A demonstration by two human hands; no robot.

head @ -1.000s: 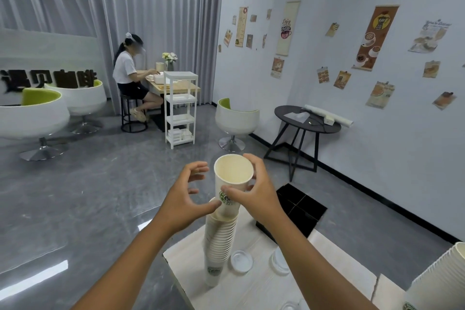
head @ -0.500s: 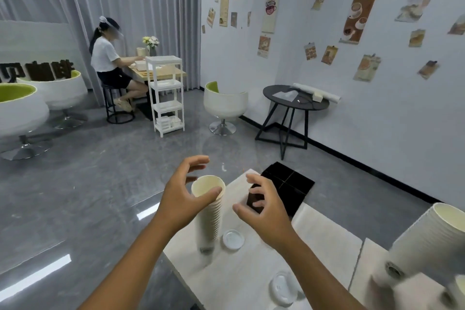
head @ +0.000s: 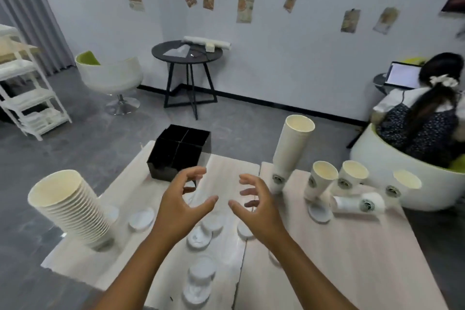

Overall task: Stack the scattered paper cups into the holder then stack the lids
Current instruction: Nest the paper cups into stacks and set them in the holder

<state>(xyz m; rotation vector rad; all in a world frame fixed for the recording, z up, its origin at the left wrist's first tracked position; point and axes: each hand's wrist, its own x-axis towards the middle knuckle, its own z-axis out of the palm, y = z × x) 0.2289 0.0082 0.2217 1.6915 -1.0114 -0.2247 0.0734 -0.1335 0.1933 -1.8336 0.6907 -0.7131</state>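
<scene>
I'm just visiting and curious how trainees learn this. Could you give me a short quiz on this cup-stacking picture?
1. True or false: the black holder already has cups in it.
2. Which hand grips something: A left hand, B right hand, C neither?
3. How does the cup nearest the table's right edge lie?

Key: 1 false, its compartments look empty. 2 C. 3 On its side.

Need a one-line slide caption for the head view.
Both empty hands, left and right, hover above scattered lids.
</scene>
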